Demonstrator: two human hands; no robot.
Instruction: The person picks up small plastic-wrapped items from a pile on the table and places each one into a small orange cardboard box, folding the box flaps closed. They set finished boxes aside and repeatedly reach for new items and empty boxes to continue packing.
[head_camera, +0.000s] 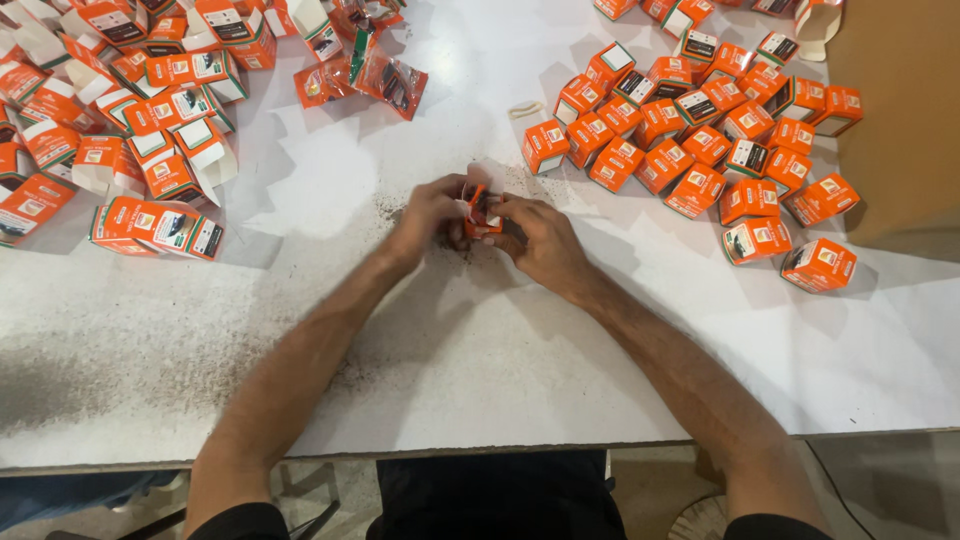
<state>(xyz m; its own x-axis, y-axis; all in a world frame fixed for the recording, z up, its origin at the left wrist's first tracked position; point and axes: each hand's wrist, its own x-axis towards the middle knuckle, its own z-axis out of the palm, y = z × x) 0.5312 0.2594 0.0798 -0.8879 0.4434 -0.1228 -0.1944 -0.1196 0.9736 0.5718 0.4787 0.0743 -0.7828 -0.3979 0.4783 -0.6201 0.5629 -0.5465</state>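
Orange carton (478, 208): 1, in both hands' grip; approx 30 closed cartons (700, 140) right.

A white table (480, 340) carries closed orange boxes (700, 150) on one side, open flattened ones (150, 120) on the other

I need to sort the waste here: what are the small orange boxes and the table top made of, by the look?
Orange boxes: seemingly thin printed card, with creased flaps and sharp folded edges. Table top: a hard, smooth white sheet, possibly laminate; matte, scuffed and dark-speckled.

Glossy cardboard boxes (694, 120); matt, speckled white table (480, 360).
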